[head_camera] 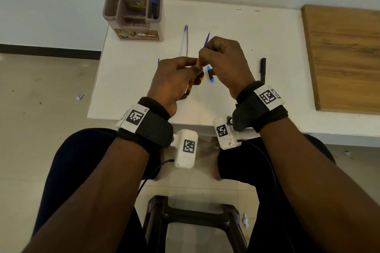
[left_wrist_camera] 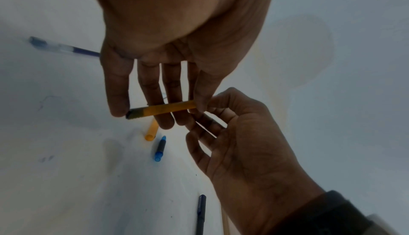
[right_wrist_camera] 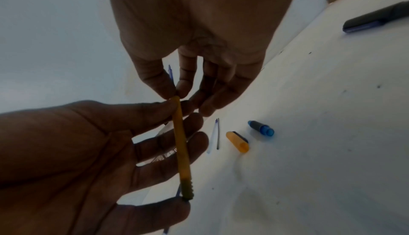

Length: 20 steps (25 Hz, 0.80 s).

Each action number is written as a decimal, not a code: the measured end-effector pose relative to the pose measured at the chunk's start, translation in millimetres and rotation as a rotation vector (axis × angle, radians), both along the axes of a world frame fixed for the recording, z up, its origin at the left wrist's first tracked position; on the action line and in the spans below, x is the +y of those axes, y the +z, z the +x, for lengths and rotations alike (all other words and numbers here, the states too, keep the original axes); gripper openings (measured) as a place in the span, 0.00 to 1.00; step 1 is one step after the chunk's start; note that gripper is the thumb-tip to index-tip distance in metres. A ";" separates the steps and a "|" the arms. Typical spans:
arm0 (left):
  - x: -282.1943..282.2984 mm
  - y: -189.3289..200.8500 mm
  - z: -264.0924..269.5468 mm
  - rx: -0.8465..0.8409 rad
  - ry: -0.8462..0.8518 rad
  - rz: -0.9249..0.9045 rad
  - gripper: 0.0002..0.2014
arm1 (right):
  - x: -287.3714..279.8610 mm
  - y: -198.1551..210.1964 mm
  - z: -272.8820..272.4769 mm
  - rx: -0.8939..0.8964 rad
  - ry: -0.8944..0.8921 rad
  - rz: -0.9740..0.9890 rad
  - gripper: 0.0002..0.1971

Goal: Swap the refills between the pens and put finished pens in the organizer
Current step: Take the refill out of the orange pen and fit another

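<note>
Your left hand (head_camera: 174, 80) grips the orange pen barrel (left_wrist_camera: 162, 109) above the middle of the white surface (head_camera: 246, 33), thumb and fingers curled round it. Your right hand (head_camera: 224, 63) pinches a blue refill (head_camera: 206, 39) at the barrel's upper end — its tip sticks out past the knuckles, pointing toward the far edge. Two loose refills (head_camera: 186, 41) lie side by side beyond your hands, near the organizer (head_camera: 133, 13) standing at the far left corner, with a dark pen in its right compartment. An orange cap (right_wrist_camera: 238, 141) and a blue cap (right_wrist_camera: 261, 128) rest just beside each other under your hands. A dark pen (head_camera: 263, 69) lies toward the right — well apart from the organizer.
</note>
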<state>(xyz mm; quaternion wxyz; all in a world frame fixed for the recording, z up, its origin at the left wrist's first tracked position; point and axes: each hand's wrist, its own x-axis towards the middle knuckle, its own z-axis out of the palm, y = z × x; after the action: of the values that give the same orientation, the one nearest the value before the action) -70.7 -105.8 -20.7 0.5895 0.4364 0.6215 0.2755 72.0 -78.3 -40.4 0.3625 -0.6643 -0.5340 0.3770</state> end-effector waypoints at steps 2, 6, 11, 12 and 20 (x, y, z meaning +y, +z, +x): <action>-0.3 0.6 -1.0 -0.007 0.006 0.000 0.14 | -1.4 -0.1 -2.9 -0.019 0.049 -0.028 0.06; 0.3 -0.1 -0.7 -0.019 0.021 0.001 0.13 | -0.1 2.4 -3.1 0.002 0.023 0.097 0.04; 0.6 -2.1 -2.7 -0.017 0.041 0.008 0.10 | 0.5 0.6 -2.8 -0.047 0.035 0.126 0.09; -0.1 -2.8 -3.6 -0.028 0.047 0.013 0.09 | 1.1 0.2 -2.5 -0.042 0.030 0.120 0.09; 1.7 -4.6 -6.7 -0.018 0.108 0.041 0.10 | 0.7 1.7 -5.5 0.004 0.017 0.036 0.16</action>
<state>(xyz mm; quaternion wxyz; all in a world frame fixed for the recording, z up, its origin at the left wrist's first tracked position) -77.4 -104.1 -25.2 0.5704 0.4116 0.6329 0.3234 66.5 -77.6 -38.8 0.3720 -0.6526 -0.5455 0.3717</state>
